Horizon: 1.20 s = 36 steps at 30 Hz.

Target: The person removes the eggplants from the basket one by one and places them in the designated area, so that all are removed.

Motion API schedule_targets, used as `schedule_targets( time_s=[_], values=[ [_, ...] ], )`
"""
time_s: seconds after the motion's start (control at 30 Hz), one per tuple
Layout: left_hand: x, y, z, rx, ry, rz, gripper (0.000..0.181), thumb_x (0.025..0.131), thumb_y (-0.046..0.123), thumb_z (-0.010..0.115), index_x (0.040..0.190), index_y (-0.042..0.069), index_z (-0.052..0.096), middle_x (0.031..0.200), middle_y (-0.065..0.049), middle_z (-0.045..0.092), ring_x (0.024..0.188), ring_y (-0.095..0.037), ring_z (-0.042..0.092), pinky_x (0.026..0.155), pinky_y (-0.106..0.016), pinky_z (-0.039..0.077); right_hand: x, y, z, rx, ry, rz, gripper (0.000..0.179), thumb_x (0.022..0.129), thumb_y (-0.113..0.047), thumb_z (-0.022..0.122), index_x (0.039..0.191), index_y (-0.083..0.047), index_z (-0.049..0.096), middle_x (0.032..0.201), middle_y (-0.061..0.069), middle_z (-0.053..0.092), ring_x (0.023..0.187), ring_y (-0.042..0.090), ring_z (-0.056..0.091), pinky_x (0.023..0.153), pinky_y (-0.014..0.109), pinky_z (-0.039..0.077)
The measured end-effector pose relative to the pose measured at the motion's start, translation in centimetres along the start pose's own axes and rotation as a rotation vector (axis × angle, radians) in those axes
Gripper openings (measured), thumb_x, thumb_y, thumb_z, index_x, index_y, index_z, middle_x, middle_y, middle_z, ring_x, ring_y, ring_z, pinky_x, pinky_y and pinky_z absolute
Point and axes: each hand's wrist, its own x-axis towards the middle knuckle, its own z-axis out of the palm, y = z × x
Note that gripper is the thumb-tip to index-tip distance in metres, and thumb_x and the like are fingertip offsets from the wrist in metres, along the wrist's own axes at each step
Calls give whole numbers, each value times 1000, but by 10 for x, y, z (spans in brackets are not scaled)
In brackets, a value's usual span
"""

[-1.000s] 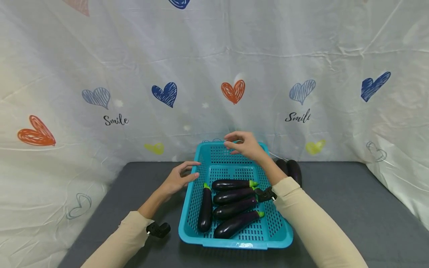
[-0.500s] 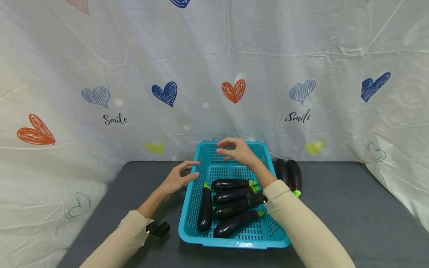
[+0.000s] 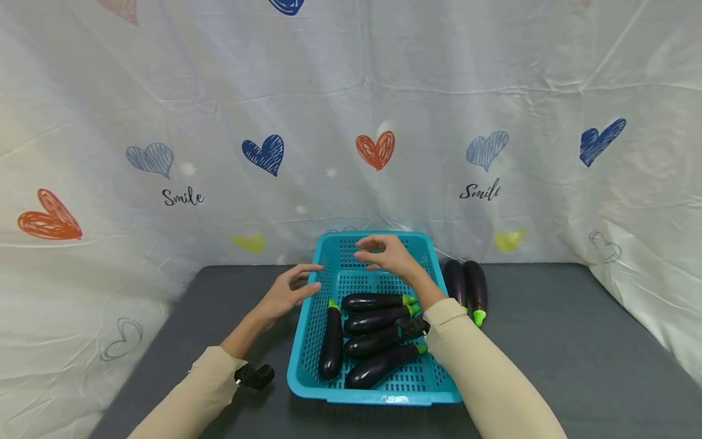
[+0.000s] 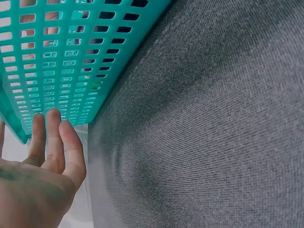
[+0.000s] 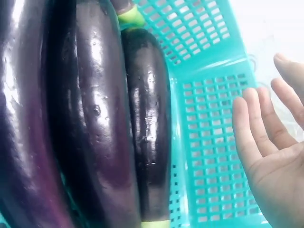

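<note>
Head view: the right-hand grip [image 3: 386, 256] hangs over the far end of the turquoise basket [image 3: 381, 397], its thumb and fingers curved with a gap between them, holding nothing. The left-hand grip [image 3: 282, 296] is likewise spread, beside the basket's left wall with its fingertips at the rim; whether they touch it cannot be told.

Inside the basket, four eggplants lie crosswise in a row, and a fifth, the lengthwise eggplant [image 3: 331, 344], runs front to back along the left wall. The row's farthest eggplant [image 3: 373, 301] lies on the person's side of the right-hand grip, its long axis running left to right and its green stem pointing right.

Two more lie on the counter [image 3: 548, 353] outside the basket's right wall: the inner eggplant [image 3: 454, 281] and the outer eggplant [image 3: 475, 285], side by side, long axes nearly front to back, stem ends toward the person. By judgement, any reach for this pair turns on its lying to the right of the right-hand grip, across the basket wall. That hand is clearly the nearer; the left is well apart, with the basket between.
</note>
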Motion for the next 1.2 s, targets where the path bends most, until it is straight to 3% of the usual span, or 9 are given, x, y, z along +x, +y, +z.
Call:
schedule_targets(
  time_s=[0.2,0.4,0.53,0.7,1.03,1.2],
  values=[
    [-2,1,-2,6,6,-9,46,102,29,66,146,18,55,151,-17,44,121,-37,47,77,-57,44,-4,13,5,18,3,54,48,96,-11,74,137,6,57,122,19,61,114,39,61,94,52,50],
    [-3,1,-7,15,16,-15,47,102,30,66,146,19,55,150,-17,44,118,-38,48,77,-58,43,-6,16,16,18,-59,74,49,94,-10,75,138,3,58,133,28,56,115,31,61,96,52,49],
    [-4,0,-9,17,20,-16,47,102,30,66,147,18,54,150,-18,44,122,-39,49,78,-54,45,-8,15,21,4,-80,77,48,93,-11,77,136,0,61,135,28,56,118,33,59,96,53,49],
    [-4,-1,-8,17,10,-24,48,102,30,66,147,20,53,152,-18,42,134,-40,44,82,-47,46,-10,19,20,-102,-124,71,47,91,-13,79,134,-2,64,136,26,58,125,38,55,96,51,49],
    [-3,2,-3,23,15,-19,48,102,31,65,147,21,53,153,-17,42,136,-42,43,87,-52,48,-13,26,16,-165,-231,102,52,91,-11,80,137,2,60,137,26,57,124,43,56,96,45,50],
    [-2,3,0,7,2,-11,48,103,30,65,147,19,53,153,-18,41,137,-42,41,89,-53,48,-16,28,15,-202,-237,113,54,87,-11,83,136,2,62,136,24,58,123,43,56,94,43,51]
  ],
)
